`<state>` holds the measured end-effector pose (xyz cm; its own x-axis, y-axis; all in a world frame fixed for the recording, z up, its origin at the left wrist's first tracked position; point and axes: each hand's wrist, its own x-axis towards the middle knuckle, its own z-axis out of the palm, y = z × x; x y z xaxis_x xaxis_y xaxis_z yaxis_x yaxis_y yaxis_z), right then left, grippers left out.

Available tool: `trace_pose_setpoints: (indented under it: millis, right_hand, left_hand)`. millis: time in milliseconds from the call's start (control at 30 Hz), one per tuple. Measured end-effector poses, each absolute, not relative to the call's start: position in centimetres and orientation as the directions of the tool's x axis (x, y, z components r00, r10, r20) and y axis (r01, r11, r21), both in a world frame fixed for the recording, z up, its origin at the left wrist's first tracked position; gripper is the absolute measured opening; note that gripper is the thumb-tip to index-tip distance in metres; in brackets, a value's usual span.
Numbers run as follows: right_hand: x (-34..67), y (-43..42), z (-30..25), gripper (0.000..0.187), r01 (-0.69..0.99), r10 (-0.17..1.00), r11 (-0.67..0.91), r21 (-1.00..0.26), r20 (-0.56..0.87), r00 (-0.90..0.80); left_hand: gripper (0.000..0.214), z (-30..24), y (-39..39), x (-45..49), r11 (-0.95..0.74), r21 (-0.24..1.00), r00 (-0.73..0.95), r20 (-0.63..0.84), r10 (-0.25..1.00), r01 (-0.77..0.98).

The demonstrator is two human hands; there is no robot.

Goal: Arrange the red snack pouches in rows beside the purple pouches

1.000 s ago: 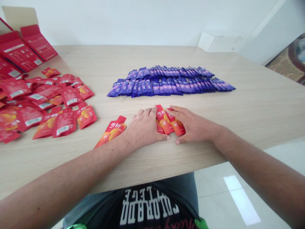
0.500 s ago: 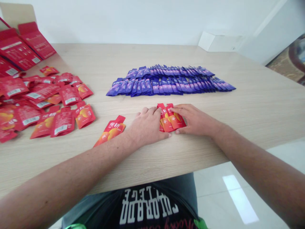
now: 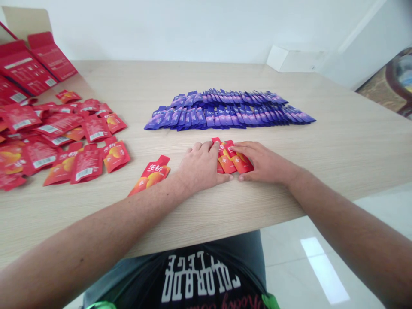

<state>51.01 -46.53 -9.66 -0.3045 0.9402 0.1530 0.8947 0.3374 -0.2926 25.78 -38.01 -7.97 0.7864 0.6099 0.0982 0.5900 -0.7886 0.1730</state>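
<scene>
My left hand (image 3: 200,168) lies flat on the wooden table (image 3: 206,86), its fingers pressing the left side of a few overlapping red-and-orange sachets (image 3: 232,159). My right hand (image 3: 261,162) rests with fingers stretched out on their right side. Both hands frame the small stack near the table's front edge. A single red sachet (image 3: 150,174) lies just left of my left wrist, apart from the stack.
A long overlapping row of purple sachets (image 3: 229,112) runs across the table's middle. A loose heap of red sachets (image 3: 54,137) covers the left side, with opened red boxes (image 3: 32,66) behind. A white box (image 3: 294,58) sits at the far right corner.
My hands have drawn closer together, squeezing the red sachets into a tighter, more overlapped stack. The right hand slid slightly away from me along them.
</scene>
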Motion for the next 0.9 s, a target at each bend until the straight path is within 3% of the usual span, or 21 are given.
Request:
trace_pose_setpoints:
  millis: [367,533,700,900]
  right_hand:
    - [51.1,-46.7,-9.4,0.097,0.891,0.943,0.328,-0.313,0.158,-0.292]
    - [50.1,-47.1,-9.1,0.079,0.917,0.941,0.324,-0.232,0.177,-0.288]
    - [48.4,-47.7,-9.0,0.067,0.948,0.943,0.291,-0.130,0.205,-0.261]
    - [46.2,-48.4,-9.0,0.060,0.968,0.945,0.242,-0.070,0.243,-0.218]
  left_hand:
    - [0.084,-7.2,-38.0,25.7,-0.810,0.172,0.808,0.096,0.581,0.561]
    - [0.079,-7.4,-38.2,25.3,-0.822,0.136,0.816,0.114,0.567,0.553]
    - [0.081,-7.5,-38.7,24.1,-0.830,0.194,0.827,0.120,0.549,0.523]
    - [0.046,-7.4,-39.6,23.9,-0.802,0.242,0.803,0.124,0.583,0.546]
